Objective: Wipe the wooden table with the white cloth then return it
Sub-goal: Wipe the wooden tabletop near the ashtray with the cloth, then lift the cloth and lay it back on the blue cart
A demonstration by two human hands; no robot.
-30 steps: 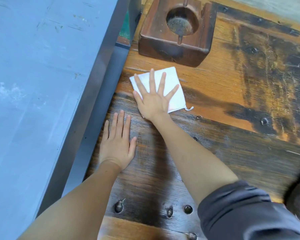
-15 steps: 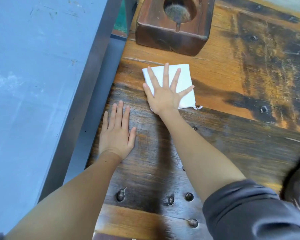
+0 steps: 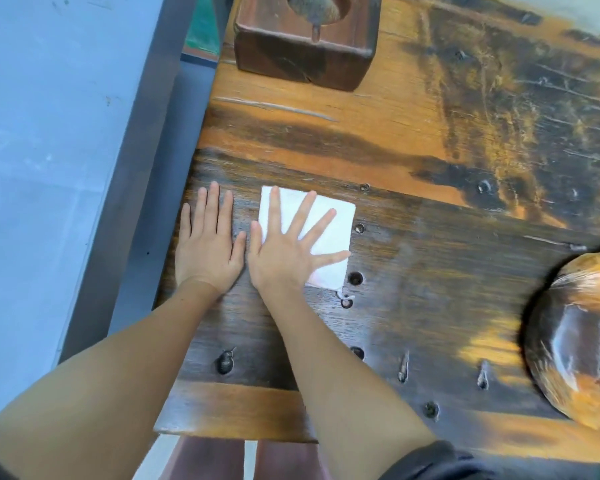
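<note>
The white cloth [image 3: 336,230] lies folded flat on the dark plank of the wooden table [image 3: 447,289], near its left edge. My right hand [image 3: 284,254] presses down on the cloth with the palm flat and the fingers spread, covering its left half. A small loop of thread hangs from the cloth's near right corner. My left hand [image 3: 208,247] rests flat on the bare wood right beside it, thumb almost touching my right hand, holding nothing.
A dark wooden ashtray block [image 3: 302,46] stands at the far edge of the table. A round wooden bowl [image 3: 579,341] sits at the right. A blue-grey surface [image 3: 49,168] runs along the table's left side. My legs [image 3: 205,459] show below the near edge.
My right hand has dragged the cloth toward me, off the orange board near the ashtray block and onto the dark plank beside my left hand. My left hand stayed in place.
</note>
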